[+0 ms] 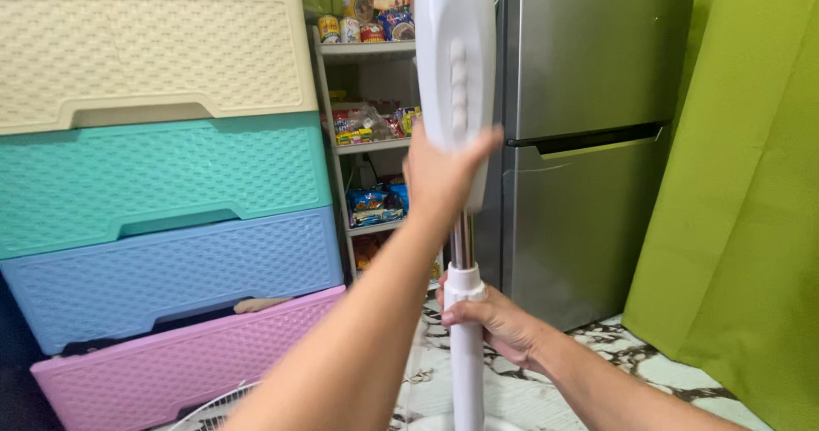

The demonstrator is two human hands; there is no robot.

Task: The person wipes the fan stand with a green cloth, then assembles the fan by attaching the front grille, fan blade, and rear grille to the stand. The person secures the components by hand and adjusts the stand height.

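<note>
A white stand fan's control column (pixel 455 56), with a row of push buttons, rises in the middle of the head view. My left hand (pixel 444 175) is wrapped around the bottom of that column from the left. Below it a short stretch of shiny metal tube (pixel 461 239) runs into the white lower pole (pixel 467 371). My right hand (pixel 495 322) grips this pole just under its collar (pixel 464 286). The fan's head is out of view above.
A plastic drawer chest (pixel 162 184) in cream, teal, blue and pink fills the left. Behind stand a shelf (pixel 371 145) of cans and snack packs and a grey fridge (pixel 589 141). A green curtain (pixel 742 209) hangs right. A white fan grille (pixel 213 410) lies bottom left on the marbled floor (pixel 648 363).
</note>
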